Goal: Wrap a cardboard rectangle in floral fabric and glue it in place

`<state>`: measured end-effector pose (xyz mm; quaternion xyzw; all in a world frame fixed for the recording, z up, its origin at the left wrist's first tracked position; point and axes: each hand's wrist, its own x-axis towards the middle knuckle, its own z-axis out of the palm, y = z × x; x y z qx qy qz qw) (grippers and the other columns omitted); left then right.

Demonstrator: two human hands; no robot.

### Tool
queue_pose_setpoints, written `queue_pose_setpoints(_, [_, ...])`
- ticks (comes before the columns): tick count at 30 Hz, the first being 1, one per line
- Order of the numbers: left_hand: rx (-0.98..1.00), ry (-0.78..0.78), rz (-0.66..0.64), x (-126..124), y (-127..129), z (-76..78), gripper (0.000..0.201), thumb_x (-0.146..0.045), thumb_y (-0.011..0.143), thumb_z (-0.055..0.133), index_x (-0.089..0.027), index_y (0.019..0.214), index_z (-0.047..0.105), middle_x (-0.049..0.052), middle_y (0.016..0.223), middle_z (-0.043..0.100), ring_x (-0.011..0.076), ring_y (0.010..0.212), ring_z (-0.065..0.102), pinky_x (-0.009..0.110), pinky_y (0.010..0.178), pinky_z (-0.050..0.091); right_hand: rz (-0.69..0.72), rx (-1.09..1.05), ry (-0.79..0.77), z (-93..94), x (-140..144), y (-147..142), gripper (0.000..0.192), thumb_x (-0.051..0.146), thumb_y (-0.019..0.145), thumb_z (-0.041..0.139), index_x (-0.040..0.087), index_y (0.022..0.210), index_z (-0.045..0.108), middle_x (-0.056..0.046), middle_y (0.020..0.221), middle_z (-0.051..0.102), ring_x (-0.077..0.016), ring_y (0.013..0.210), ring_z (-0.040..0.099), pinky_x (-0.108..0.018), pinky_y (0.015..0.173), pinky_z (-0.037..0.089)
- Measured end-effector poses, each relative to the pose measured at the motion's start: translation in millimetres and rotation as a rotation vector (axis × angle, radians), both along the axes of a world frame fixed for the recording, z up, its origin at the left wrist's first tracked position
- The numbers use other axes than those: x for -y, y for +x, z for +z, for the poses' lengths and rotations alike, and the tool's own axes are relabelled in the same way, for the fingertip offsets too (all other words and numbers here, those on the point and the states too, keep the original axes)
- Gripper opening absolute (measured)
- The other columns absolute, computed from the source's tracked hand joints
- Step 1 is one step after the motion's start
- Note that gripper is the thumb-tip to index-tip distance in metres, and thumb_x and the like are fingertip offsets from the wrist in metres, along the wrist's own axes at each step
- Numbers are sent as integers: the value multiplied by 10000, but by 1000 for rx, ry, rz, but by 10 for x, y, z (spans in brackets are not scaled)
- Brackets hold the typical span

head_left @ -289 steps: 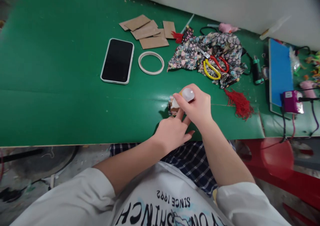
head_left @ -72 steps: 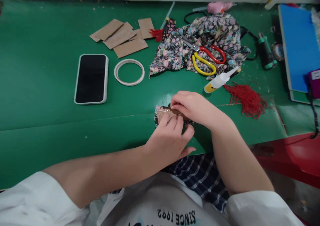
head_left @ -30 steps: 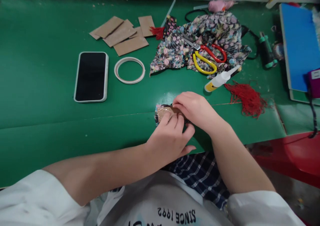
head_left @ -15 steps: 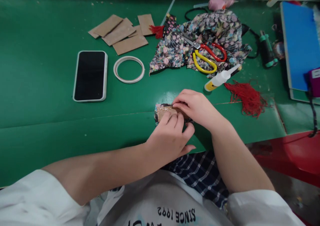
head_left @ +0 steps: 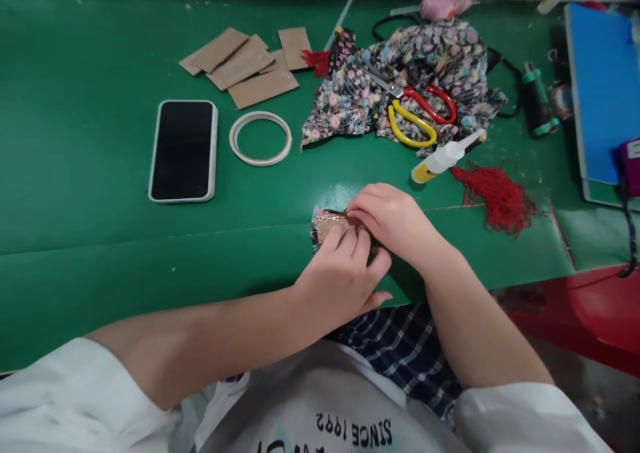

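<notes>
Lying far out to the left of both hands, a phone [head_left: 183, 150] rests face up with its dark screen showing, and just to its right sits a white tape ring [head_left: 261, 138]. Beyond the ring, farther from the person, a few brown cardboard pieces [head_left: 245, 66] overlap one another. Nearer, the left hand [head_left: 340, 281] curls over the green table [head_left: 90, 239] edge, its fingertips [head_left: 345, 234] pressed down on a small cardboard piece [head_left: 327, 221]. That piece is tan and looks speckled with glossy spots, and it lies on a scrap of dark flowered cloth whose edge peeks out around it at the left and near sides. It sits directly between the two hands, touching both. The right hand [head_left: 395, 218] comes in from the other side with fingers bent together, pinching the cloth edge against the far rim of the cardboard; how much cloth it grips is hidden under the fingers. Past the right hand, away from the person, a heap of floral fabric [head_left: 440, 53] carries scissors [head_left: 415, 109] with one red and one yellow handle. A glue bottle [head_left: 443, 159] lies on its side just beyond and to the right of the right hand, and a red tassel [head_left: 495, 193] spreads out further right, well apart from the hand.
</notes>
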<state>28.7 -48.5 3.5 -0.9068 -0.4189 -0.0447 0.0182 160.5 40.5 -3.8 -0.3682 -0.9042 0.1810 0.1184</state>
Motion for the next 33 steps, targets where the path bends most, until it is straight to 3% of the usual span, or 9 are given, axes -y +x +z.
queue_pose_setpoints(12, [-32, 5, 3, 8, 9, 2, 614, -630, 778, 481, -112, 1108, 472, 244, 1117, 573, 358, 1066, 532, 466, 950, 322, 15, 72, 83, -15, 49, -12, 221, 195, 888, 439, 129, 796, 629, -72, 792, 594, -168, 771, 499, -293, 697, 382])
queue_pose_setpoints(28, [-48, -11, 5, 16, 11, 19, 633, -654, 757, 490, -127, 1107, 475, 247, 1116, 574, 373, 1070, 532, 473, 951, 315, 35, 138, 46, 86, 81, -24, 246, 197, 896, 428, 111, 870, 657, -86, 805, 593, -182, 806, 516, -305, 710, 406])
queue_pose_setpoints(33, [-59, -6, -3, 23, 9, 24, 593, -652, 771, 471, -145, 1077, 493, 220, 1087, 594, 361, 1059, 540, 471, 939, 325, 86, 108, 25, 128, 98, 10, 238, 107, 864, 428, 92, 914, 660, -93, 826, 604, -179, 807, 522, -303, 724, 423])
